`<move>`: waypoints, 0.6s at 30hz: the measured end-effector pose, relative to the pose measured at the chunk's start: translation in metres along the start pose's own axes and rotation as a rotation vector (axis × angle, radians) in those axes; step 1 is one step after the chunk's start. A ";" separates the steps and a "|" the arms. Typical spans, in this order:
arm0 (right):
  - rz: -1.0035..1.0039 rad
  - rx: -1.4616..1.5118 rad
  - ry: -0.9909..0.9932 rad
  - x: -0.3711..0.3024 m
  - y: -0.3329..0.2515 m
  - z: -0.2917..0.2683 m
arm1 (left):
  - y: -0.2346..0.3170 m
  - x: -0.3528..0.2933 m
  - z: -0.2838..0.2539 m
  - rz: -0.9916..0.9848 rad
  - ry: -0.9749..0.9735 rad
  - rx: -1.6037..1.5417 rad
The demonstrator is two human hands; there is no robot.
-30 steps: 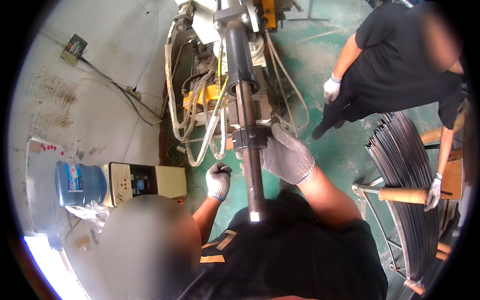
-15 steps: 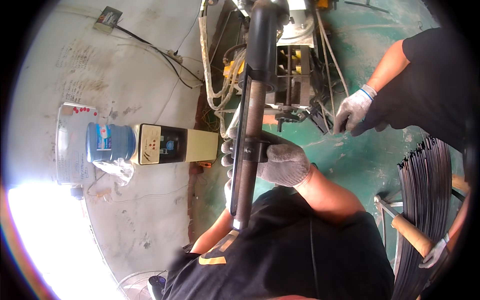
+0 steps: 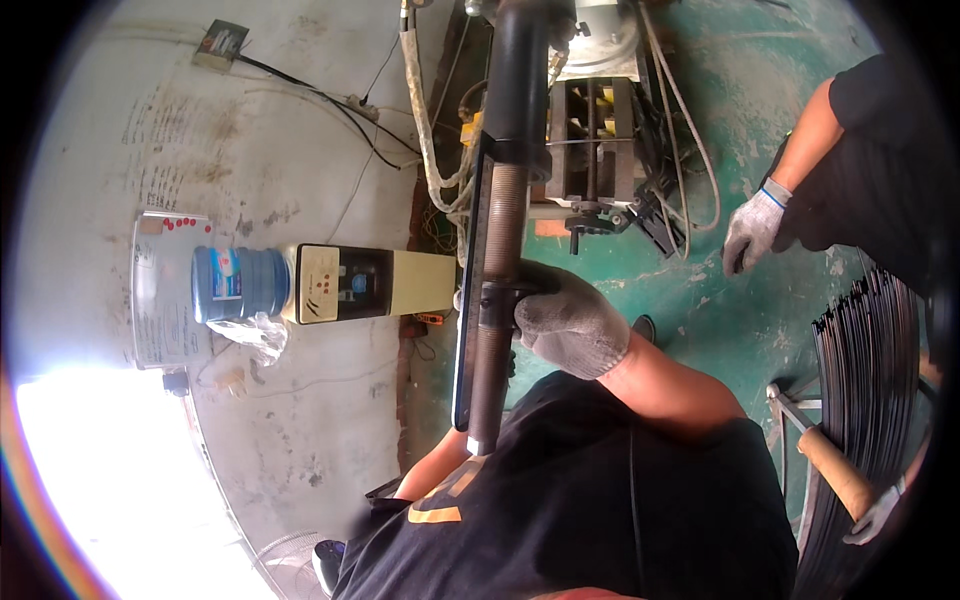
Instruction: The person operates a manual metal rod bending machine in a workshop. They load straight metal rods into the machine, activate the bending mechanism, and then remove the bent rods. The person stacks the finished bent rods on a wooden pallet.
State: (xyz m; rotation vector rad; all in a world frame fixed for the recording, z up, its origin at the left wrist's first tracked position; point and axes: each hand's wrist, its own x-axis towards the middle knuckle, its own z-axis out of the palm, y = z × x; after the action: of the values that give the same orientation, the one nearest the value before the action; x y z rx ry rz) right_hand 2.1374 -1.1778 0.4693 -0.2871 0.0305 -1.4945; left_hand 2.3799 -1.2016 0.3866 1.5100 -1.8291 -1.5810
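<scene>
A black cylinder (image 3: 519, 85) with a long ribbed, thread-like rod (image 3: 490, 390) runs down the middle of the view. Along the rod's left side lies a narrow black bar (image 3: 468, 330). My right hand (image 3: 580, 322), in a grey knit glove, is closed at a black collar (image 3: 505, 300) partway along the rod. Its thumb shows at the collar, while the other fingers pass behind. My left forearm (image 3: 432, 465) rises from below toward the rod's lower end. The rod and bar hide my left hand, so its fingers cannot be made out.
A machine (image 3: 592, 140) with hoses stands ahead. To the left, a water dispenser (image 3: 420, 283) with a blue bottle (image 3: 240, 285) is by the wall. At right another person's gloved hand (image 3: 755, 230) hangs down; a second gloved hand (image 3: 875, 515) is beside a bundle of black rods (image 3: 868, 370) on a rack.
The grey fingertips left of the rod have mostly slipped out of sight. The room has shifted slightly right in view. The other person's hanging hand has moved right.
</scene>
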 end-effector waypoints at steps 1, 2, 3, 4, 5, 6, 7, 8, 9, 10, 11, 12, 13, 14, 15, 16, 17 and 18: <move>-0.002 -0.028 0.024 -0.002 -0.001 0.003 | 0.001 0.000 0.000 0.001 -0.002 -0.001; 0.000 -0.072 0.078 -0.004 -0.003 0.009 | 0.001 0.001 0.000 0.005 -0.005 0.001; 0.000 -0.113 0.133 -0.006 -0.004 0.014 | 0.002 0.002 0.001 0.006 -0.008 0.001; 0.000 -0.155 0.188 -0.008 -0.006 0.020 | 0.003 0.003 0.001 0.009 -0.012 0.001; 0.007 -0.219 0.247 -0.010 -0.009 0.026 | 0.003 0.003 0.001 0.009 -0.015 0.004; 0.017 -0.279 0.307 -0.012 -0.011 0.032 | 0.003 0.003 0.001 0.007 -0.018 0.006; 0.028 -0.340 0.366 -0.014 -0.012 0.036 | 0.003 0.003 0.000 0.004 -0.019 0.007; 0.022 -0.338 0.387 -0.015 -0.012 0.040 | 0.002 0.002 0.000 0.002 -0.021 0.008; 0.016 -0.337 0.408 -0.016 -0.012 0.044 | 0.003 0.002 0.000 0.001 -0.021 0.011; 0.010 -0.336 0.428 -0.016 -0.012 0.046 | 0.003 0.002 0.000 -0.001 -0.023 0.013; -0.003 -0.338 0.426 -0.017 -0.012 0.047 | 0.004 0.001 0.000 -0.004 -0.022 0.011; -0.018 -0.342 0.425 -0.018 -0.011 0.047 | 0.004 0.001 -0.001 -0.003 -0.022 0.011; -0.031 -0.347 0.424 -0.018 -0.010 0.047 | 0.004 0.002 -0.001 -0.003 -0.026 0.011; -0.057 -0.397 0.430 -0.018 -0.007 0.046 | 0.004 0.003 -0.002 -0.005 -0.026 0.008; -0.085 -0.447 0.434 -0.018 -0.003 0.044 | 0.004 0.004 -0.002 -0.004 -0.027 0.009; -0.112 -0.498 0.439 -0.017 0.001 0.041 | 0.005 0.004 -0.002 -0.004 -0.027 0.011; -0.104 -0.421 0.411 -0.017 0.002 0.039 | 0.005 0.005 -0.003 -0.004 -0.028 0.010; -0.098 -0.350 0.382 -0.017 0.003 0.037 | 0.005 0.005 -0.003 -0.004 -0.027 0.010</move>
State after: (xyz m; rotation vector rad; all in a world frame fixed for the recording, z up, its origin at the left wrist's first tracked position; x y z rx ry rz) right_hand 2.1462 -1.1548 0.5021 -0.2819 0.5942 -1.6207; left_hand 2.3773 -1.2081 0.3896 1.5042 -1.8523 -1.6045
